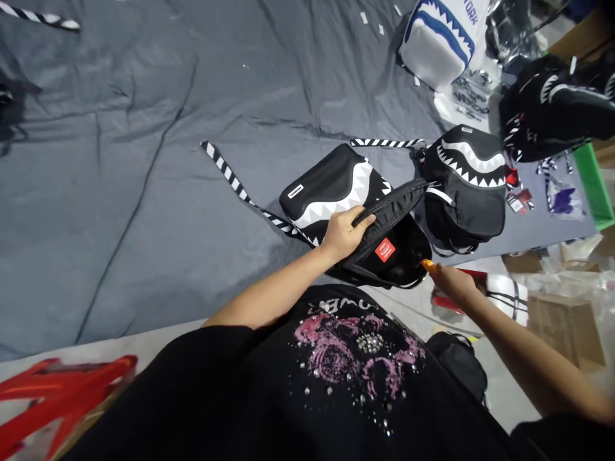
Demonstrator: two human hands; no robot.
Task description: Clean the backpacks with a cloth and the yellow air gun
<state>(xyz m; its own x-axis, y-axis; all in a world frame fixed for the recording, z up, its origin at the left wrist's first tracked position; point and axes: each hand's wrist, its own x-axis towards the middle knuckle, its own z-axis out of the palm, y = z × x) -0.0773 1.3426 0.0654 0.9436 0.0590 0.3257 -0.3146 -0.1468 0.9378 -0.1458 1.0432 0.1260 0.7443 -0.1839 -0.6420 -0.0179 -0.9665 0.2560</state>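
A black backpack with a grey and white shark-teeth print lies on the grey-covered table in front of me, its zipped opening spread towards my body. My left hand is closed on the raised edge of that opening, thumb on top. Inside, a red label shows on the dark lining. At the bag's right end my right hand is closed around a small orange tool, whose tip meets the opening's rim; its exact kind is too small to tell. A striped black and white strap trails off to the left.
A second shark-print backpack stands close on the right. Beyond it are a white and blue backpack, more black bags and a green bin edge. A red stool is at lower left, cardboard boxes at right.
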